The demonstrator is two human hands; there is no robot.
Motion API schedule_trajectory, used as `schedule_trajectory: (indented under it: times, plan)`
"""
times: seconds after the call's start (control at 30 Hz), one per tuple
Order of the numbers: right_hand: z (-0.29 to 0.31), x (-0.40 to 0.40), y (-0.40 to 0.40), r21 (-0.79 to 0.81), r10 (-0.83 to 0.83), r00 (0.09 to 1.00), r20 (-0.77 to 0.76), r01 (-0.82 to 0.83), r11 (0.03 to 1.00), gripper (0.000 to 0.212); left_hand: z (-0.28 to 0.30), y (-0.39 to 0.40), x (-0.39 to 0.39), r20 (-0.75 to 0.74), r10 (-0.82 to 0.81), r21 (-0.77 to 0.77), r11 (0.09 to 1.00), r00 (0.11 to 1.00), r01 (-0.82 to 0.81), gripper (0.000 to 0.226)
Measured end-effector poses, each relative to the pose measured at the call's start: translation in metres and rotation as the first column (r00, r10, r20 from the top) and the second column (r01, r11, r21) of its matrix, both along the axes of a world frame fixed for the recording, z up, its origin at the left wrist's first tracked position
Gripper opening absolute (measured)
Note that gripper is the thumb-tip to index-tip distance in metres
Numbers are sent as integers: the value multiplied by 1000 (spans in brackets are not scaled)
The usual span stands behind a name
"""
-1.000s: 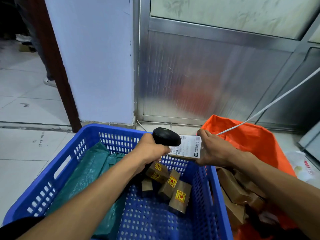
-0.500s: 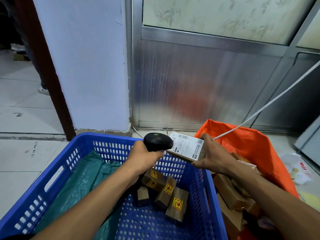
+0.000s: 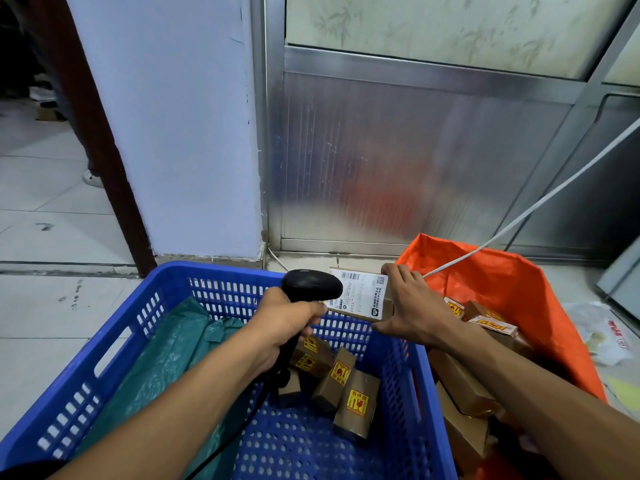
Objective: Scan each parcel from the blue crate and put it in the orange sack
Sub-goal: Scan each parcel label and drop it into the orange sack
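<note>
While your left hand (image 3: 284,323) still grips the barcode scanner (image 3: 311,289), your right hand (image 3: 412,313), pinching the labelled parcel (image 3: 360,299), has tilted its label upward above the blue crate's (image 3: 114,327) far right corner; scan, then drop it into the orange sack (image 3: 512,285).

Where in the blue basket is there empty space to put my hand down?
The blue plastic crate has bare mesh floor at the near side, between the green plastic bag and the right wall. The middle is crowded with small brown cardboard boxes.
</note>
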State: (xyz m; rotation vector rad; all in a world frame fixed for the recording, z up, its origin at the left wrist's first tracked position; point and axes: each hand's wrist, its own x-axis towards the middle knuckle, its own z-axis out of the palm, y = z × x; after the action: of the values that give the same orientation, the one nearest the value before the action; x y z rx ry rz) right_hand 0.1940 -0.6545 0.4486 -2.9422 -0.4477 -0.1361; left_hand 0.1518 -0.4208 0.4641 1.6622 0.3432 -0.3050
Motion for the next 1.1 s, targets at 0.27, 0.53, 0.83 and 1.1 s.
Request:
schedule_trajectory:
  times: [0.27,0.53,0.83,1.1]
  plan:
    - [-2,-2,4,-29,33,999,13,-33,999,100,3,-2,-2,-22,39,-30,999,999,-39,4]
    - [-5,-1,5,-36,52,999,-1,-52,998,103,5,-1,-3,-24,30,-28,999,999,-30,6]
    - [-7,0,7,-50,60,998,-7,-60,997,103,6,0,-3,-23,32,-44,998,999,-33,4]
    - [-14,5,-5,22,13,990,-137,-10,1000,98,5,0,-1,-34,37,-54,998,999,-39,11]
